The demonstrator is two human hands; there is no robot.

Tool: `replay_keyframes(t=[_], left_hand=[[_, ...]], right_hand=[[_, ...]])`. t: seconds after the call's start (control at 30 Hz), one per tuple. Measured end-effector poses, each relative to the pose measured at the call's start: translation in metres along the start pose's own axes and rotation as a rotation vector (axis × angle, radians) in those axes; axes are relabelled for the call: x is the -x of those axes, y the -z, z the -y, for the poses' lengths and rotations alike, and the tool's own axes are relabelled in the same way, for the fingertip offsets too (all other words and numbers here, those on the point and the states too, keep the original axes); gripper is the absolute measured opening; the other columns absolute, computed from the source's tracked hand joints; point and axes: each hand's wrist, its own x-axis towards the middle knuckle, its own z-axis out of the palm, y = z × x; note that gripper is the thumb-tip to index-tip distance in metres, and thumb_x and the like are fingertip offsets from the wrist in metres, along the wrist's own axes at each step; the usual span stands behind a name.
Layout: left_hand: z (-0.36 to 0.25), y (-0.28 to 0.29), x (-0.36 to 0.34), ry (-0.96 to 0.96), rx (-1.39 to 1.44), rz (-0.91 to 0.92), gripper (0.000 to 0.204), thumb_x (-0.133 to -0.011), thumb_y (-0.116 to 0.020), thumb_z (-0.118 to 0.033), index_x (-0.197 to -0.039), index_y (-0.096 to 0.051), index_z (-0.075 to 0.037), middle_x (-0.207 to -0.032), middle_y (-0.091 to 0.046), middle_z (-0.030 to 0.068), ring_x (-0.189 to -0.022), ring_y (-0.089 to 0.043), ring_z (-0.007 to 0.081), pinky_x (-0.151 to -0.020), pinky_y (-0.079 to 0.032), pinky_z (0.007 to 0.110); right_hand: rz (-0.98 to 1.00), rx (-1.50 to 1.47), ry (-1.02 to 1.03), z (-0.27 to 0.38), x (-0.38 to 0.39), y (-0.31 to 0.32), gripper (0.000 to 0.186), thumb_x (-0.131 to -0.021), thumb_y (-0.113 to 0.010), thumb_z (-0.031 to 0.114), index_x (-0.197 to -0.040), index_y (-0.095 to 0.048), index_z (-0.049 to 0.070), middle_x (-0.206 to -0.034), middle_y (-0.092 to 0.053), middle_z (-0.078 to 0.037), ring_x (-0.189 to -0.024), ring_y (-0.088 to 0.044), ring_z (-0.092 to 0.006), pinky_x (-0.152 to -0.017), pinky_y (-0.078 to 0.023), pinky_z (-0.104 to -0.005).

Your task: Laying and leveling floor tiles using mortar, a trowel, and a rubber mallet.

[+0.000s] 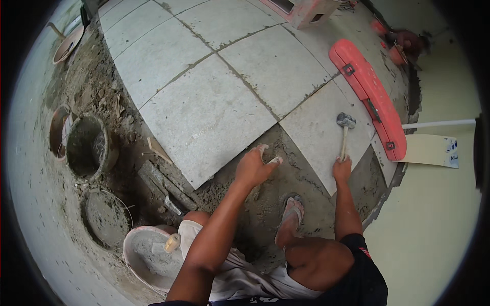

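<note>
My left hand point(258, 166), grey with cement on its fingertips, hangs open over the wet mortar point(273, 145) beside the edge of a large pale tile point(199, 122). My right hand point(342, 168) grips the wooden handle of a rubber mallet point(346, 120), whose head lies over the angled tile point(314, 135) at right. My sandalled foot point(292, 214) rests on the mortar below them.
Buckets point(92, 145), a trowel point(171, 204) and a basin point(145, 250) of grey mix are at left, amid rubble. A red case point(367, 97) lies along the right, near a step's edge. Another person point(408, 43), indistinct, appears at upper right.
</note>
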Motion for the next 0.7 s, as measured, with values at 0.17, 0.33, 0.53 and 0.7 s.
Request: replay_keyframes(t=[0.17,0.33,0.53,0.7], left_hand=[[-0.003,-0.035,-0.015,0.015,0.185,0.089,0.071,-0.089,-0.079,-0.041,-0.138,-0.058,0.006,-0.126,-0.069,0.0252,-0.118,-0.068,0.0313,-0.099,-0.053,0.04],[-0.005,-0.064,-0.017,0.002,0.235,0.2,0.069,-0.092,-0.078,-0.038,-0.138,-0.056,0.008,-0.13,-0.068,0.0226,-0.121,-0.066,0.0269,-0.102,-0.051,0.037],[-0.021,-0.08,-0.011,0.047,0.248,0.241,0.065,-0.092,-0.079,-0.031,-0.138,-0.057,0.009,-0.13,-0.067,0.025,-0.12,-0.067,0.0287,-0.099,-0.053,0.038],[-0.038,-0.058,0.03,-0.101,-0.02,0.312,0.062,-0.091,-0.079,-0.031,-0.139,-0.057,0.001,-0.123,-0.069,0.022,-0.116,-0.068,0.033,-0.098,-0.054,0.04]], right_hand=[[-0.06,-0.079,0.01,-0.021,0.026,0.016,0.045,-0.099,-0.061,0.027,-0.131,-0.055,-0.003,-0.122,-0.059,-0.028,-0.114,-0.059,-0.0471,-0.095,-0.05,-0.054],[-0.058,-0.208,-0.088,-0.044,0.056,0.019,0.043,-0.098,-0.063,0.029,-0.132,-0.058,0.002,-0.124,-0.059,-0.026,-0.113,-0.059,-0.0469,-0.095,-0.049,-0.0552],[-0.122,-0.25,-0.076,-0.044,0.058,0.002,0.038,-0.097,-0.064,0.025,-0.129,-0.061,0.005,-0.124,-0.058,-0.023,-0.116,-0.057,-0.0439,-0.097,-0.048,-0.0524],[-0.227,-0.077,0.065,0.003,0.037,0.021,0.049,-0.098,-0.064,0.029,-0.136,-0.055,-0.001,-0.137,-0.051,-0.021,-0.124,-0.05,-0.0457,-0.105,-0.041,-0.0563]])
